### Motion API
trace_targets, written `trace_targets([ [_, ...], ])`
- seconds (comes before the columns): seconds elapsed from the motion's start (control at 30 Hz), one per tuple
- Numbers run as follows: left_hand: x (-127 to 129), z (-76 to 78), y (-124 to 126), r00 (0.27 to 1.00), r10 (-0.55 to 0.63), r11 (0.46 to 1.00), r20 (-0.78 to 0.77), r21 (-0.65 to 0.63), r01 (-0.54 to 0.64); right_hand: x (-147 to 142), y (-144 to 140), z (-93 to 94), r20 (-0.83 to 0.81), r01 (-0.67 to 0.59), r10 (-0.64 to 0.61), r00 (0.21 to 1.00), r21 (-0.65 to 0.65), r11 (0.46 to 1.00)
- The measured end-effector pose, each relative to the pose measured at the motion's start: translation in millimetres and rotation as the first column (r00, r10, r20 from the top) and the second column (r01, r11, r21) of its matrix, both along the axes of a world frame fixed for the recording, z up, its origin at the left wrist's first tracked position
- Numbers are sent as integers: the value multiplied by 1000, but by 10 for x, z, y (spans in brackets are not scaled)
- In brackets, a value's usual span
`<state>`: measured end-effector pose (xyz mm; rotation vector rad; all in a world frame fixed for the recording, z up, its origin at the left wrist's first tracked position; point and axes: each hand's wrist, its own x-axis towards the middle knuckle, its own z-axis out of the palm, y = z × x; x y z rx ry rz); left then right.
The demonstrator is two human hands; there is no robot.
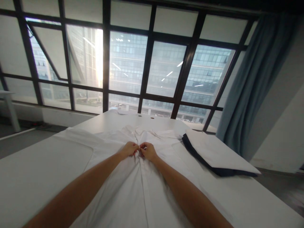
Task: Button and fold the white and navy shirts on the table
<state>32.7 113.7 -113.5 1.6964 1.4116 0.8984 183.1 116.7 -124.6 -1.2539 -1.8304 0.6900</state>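
Observation:
A white shirt (pixel 133 177) lies spread flat on a white table (pixel 35 177), collar toward the window. My left hand (pixel 129 148) and my right hand (pixel 148 150) meet at the shirt's front opening, just below the collar. Both pinch the fabric there, fingertips almost touching each other. The front edges run down the middle between my forearms.
A folded white garment with a dark navy edge (pixel 218 155) lies on the table at the right. Large dark-framed windows (pixel 147 69) stand behind the table. A blue-grey curtain (pixel 258 79) hangs at the right. A white table leg (pixel 10 110) shows at far left.

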Motion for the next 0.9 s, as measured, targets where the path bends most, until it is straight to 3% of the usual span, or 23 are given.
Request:
trace_targets([
  [0.27,-3,11,-23,999,-20,998,-37,65,23,-4,54,42,-13,0,-2,1000,-131,991],
  [0.4,-26,46,-53,983,-1,991,-186,133,26,6,54,81,-38,-21,14,999,-199,980],
  [0.5,-71,74,-106,893,167,948,-418,317,-29,22,29,102,73,-26,40,996,-181,983],
  [0.6,-138,65,-153,765,255,878,-592,473,74,28,-10,115,237,55,-46,971,-29,998],
  [0.67,-186,38,-172,709,162,897,-686,402,184,33,-45,141,313,101,-105,944,28,994],
  [0.73,-233,19,-180,657,20,933,-754,250,258,48,-80,197,399,78,-73,914,3,997],
  [0.8,-281,33,-170,629,-109,940,-769,126,316,68,-106,290,481,37,18,876,-105,994],
  [0.9,-338,127,-91,658,-261,910,-706,48,412,62,-108,472,559,46,145,817,-312,949],
])
